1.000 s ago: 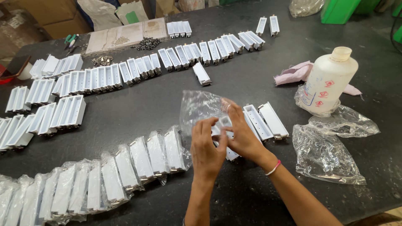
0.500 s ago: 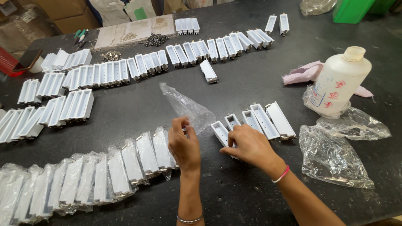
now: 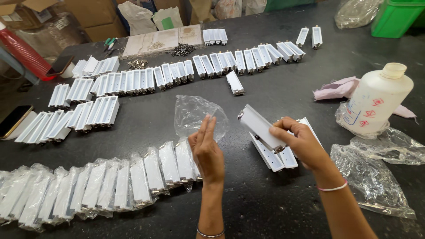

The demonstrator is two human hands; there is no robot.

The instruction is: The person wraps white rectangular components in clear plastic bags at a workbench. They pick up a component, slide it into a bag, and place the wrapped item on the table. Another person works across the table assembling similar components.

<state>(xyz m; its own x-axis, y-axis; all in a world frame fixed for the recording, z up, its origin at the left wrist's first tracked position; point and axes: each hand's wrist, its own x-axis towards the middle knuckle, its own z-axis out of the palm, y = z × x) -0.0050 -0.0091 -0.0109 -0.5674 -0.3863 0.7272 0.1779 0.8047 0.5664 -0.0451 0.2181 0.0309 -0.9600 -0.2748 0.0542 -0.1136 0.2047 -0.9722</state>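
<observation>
My left hand [image 3: 206, 150] pinches the edge of a clear plastic bag [image 3: 195, 114], holding it up above the dark table [image 3: 265, 208]. My right hand [image 3: 301, 142] grips a white rectangular metal part [image 3: 259, 126], lifted and tilted, just right of the bag. Beneath that hand lie a few more bare white parts [image 3: 276, 157]. Left of my left hand, a row of bagged white parts [image 3: 133, 177] runs along the near side of the table.
Rows of unbagged white parts [image 3: 146, 79] fill the far half. A white plastic bottle [image 3: 376, 104] stands at right on crumpled plastic, with loose clear bags [image 3: 372, 181] nearby and a pink cloth [image 3: 336, 88]. Small screws [image 3: 182, 49], a phone [image 3: 15, 119] and cardboard boxes lie farther off.
My right hand picked one white part off the table and raised it. My left hand lifted the clear bag upright beside it.
</observation>
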